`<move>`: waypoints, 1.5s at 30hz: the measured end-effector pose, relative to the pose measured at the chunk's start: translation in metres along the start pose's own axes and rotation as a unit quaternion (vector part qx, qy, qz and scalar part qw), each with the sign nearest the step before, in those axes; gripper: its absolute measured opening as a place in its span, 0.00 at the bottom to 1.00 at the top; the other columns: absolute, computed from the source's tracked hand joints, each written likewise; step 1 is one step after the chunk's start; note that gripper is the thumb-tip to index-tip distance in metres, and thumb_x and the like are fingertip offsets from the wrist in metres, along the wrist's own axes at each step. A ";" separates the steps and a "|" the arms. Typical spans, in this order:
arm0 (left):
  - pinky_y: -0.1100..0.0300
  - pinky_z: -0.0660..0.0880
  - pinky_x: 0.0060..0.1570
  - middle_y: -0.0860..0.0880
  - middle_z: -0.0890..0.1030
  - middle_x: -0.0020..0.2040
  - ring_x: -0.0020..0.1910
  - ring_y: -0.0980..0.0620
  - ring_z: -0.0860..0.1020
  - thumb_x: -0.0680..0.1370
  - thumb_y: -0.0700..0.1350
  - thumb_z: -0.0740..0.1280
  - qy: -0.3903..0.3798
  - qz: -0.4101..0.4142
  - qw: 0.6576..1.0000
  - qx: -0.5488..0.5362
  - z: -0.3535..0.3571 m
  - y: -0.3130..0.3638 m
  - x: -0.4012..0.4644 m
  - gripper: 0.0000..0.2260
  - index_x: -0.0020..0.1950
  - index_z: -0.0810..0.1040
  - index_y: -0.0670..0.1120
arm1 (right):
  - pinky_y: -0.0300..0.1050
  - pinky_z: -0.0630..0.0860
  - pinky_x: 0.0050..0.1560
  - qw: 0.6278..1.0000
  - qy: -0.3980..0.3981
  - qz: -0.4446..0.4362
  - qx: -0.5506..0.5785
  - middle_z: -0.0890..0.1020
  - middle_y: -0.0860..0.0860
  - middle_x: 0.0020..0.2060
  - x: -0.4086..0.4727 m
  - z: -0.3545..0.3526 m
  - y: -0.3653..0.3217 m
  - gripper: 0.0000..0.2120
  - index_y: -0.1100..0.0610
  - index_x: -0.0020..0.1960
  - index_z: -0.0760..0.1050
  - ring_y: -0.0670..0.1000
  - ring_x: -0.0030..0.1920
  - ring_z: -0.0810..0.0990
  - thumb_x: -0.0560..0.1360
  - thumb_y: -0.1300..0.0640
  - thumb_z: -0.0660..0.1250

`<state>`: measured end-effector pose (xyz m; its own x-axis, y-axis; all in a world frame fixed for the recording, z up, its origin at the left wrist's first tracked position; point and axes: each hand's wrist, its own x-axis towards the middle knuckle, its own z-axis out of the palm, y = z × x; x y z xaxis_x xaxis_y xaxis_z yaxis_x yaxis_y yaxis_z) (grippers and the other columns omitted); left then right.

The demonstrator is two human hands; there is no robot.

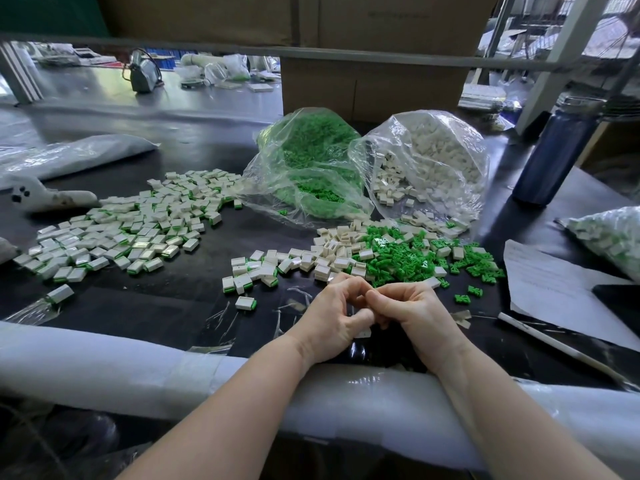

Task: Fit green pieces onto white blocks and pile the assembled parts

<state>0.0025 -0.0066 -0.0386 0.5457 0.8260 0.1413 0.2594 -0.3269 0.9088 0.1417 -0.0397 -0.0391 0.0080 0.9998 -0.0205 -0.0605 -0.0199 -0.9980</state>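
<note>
My left hand [334, 315] and my right hand [412, 306] meet fingertip to fingertip just above the dark table, near its front edge. Their fingers are curled around something small; a sliver of a white block [363, 333] shows beneath them, the rest is hidden. Just beyond the hands lies a mixed heap of loose green pieces [401, 259] and white blocks [332, 251]. A wide pile of assembled white-and-green parts [131, 226] spreads across the left of the table. A few assembled parts [242, 284] lie closer, left of my hands.
Two open clear bags stand behind the heap: one of green pieces [311, 168], one of white blocks [433, 161]. A dark blue bottle [550, 157] stands at the right, with a sheet of paper [554, 289] and another bagged lot [613, 237]. A padded white roll [104, 368] lines the table's front edge.
</note>
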 end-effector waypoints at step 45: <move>0.63 0.77 0.44 0.49 0.82 0.41 0.40 0.54 0.79 0.76 0.40 0.67 0.111 -0.030 0.983 -0.146 -0.003 -0.009 0.002 0.06 0.49 0.79 0.50 | 0.37 0.77 0.33 0.979 0.091 -0.078 -0.164 0.81 0.49 0.31 0.004 0.000 0.007 0.07 0.56 0.39 0.76 0.46 0.31 0.79 0.73 0.65 0.69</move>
<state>-0.0012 -0.0008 -0.0452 0.3417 0.9297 0.1373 0.0273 -0.1558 0.9874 0.1414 -0.0357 -0.0466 0.1720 0.9732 0.1526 0.2792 0.1004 -0.9550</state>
